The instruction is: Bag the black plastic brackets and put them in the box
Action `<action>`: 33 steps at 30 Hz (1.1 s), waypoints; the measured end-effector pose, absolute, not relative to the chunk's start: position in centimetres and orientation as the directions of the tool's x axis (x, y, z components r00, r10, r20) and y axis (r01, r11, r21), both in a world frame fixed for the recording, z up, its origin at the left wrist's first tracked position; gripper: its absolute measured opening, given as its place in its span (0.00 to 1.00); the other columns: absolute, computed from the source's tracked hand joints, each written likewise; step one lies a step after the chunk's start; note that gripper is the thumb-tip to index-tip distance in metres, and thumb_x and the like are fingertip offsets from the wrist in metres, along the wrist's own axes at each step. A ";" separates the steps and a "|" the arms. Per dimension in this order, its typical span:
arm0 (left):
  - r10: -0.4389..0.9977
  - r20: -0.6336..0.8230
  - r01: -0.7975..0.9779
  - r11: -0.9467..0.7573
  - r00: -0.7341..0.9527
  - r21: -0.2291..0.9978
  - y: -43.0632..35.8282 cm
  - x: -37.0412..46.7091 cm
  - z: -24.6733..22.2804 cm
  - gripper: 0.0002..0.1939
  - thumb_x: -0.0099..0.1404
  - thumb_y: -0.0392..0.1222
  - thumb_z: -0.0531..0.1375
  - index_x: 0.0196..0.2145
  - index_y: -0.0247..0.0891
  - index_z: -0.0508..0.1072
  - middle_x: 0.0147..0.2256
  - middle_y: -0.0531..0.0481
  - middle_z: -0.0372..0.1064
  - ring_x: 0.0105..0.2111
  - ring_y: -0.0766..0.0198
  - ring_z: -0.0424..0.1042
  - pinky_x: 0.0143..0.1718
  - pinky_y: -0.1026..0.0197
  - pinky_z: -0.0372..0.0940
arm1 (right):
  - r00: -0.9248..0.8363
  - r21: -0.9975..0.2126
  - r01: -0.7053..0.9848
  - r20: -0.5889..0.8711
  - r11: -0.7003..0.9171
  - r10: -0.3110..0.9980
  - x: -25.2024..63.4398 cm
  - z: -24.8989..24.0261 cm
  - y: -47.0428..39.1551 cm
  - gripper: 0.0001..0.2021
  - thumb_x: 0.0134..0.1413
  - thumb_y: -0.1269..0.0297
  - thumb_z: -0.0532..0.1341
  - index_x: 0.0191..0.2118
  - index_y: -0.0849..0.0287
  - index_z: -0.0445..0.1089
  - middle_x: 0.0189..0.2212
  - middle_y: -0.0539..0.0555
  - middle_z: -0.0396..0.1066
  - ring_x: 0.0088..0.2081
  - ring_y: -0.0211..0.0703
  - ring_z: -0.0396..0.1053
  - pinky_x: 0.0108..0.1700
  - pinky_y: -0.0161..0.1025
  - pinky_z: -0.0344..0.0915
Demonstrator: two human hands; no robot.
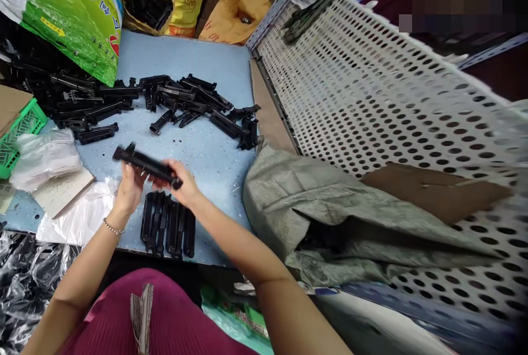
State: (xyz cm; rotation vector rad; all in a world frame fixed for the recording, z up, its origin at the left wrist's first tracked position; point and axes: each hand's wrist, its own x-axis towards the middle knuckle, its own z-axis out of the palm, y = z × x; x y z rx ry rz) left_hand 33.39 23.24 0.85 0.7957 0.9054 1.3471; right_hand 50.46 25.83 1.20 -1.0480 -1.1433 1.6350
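A long black plastic part [146,165] is held up over the blue table [210,201], slanting down to the right and slightly blurred. My left hand [130,185] grips it near its left end from below. Around its right end close the fingers of my right hand [183,183]. Just below my hands, a row of several similar black parts [168,225] stands side by side near the table's front edge. Farther back lies a loose heap of such parts [185,96]. The fingertips under the part are partly hidden.
Clear plastic bags [78,217] lie to the left, by a green crate [25,135]. A green and white sack [82,19] leans over the heap. On the right stand a grey sack [280,195] and a white perforated panel [371,85]. An open yellow sack [243,8] sits behind.
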 end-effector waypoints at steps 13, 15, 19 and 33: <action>0.969 -0.211 -0.585 0.246 0.130 0.773 19.6 33.4 5.2 0.29 0.55 0.60 0.70 0.44 0.42 0.62 0.31 0.56 0.70 0.20 0.70 0.68 0.20 0.66 0.62 | -0.200 -0.606 0.697 0.350 0.384 0.915 46.3 3.5 27.4 0.31 0.72 0.40 0.37 0.29 0.55 0.63 0.24 0.53 0.66 0.28 0.43 0.64 0.34 0.40 0.56; 0.973 -0.218 -0.588 0.220 0.076 0.779 20.1 32.9 5.0 0.26 0.55 0.52 0.71 0.42 0.43 0.61 0.32 0.56 0.70 0.21 0.71 0.69 0.22 0.67 0.63 | -0.149 -0.702 0.650 0.257 0.290 0.955 46.3 3.4 26.1 0.32 0.73 0.39 0.35 0.30 0.54 0.62 0.23 0.51 0.64 0.27 0.41 0.63 0.33 0.39 0.54; 0.963 -0.269 -0.591 0.198 -0.034 0.782 21.3 31.8 4.6 0.19 0.57 0.53 0.65 0.39 0.40 0.63 0.30 0.53 0.71 0.24 0.69 0.71 0.27 0.65 0.67 | -0.361 -0.708 0.513 0.334 0.485 0.871 46.8 2.8 20.3 0.33 0.68 0.33 0.38 0.30 0.55 0.61 0.26 0.53 0.65 0.29 0.42 0.63 0.35 0.40 0.56; 0.998 -0.057 0.347 0.067 -0.039 0.936 15.8 30.4 -4.3 0.24 0.70 0.44 0.56 0.62 0.38 0.71 0.64 0.37 0.66 0.68 0.47 0.62 0.72 0.38 0.51 | -0.133 -0.475 0.872 -0.001 0.117 0.991 48.2 1.6 39.5 0.23 0.67 0.67 0.56 0.66 0.59 0.62 0.72 0.70 0.46 0.54 0.62 0.68 0.52 0.56 0.66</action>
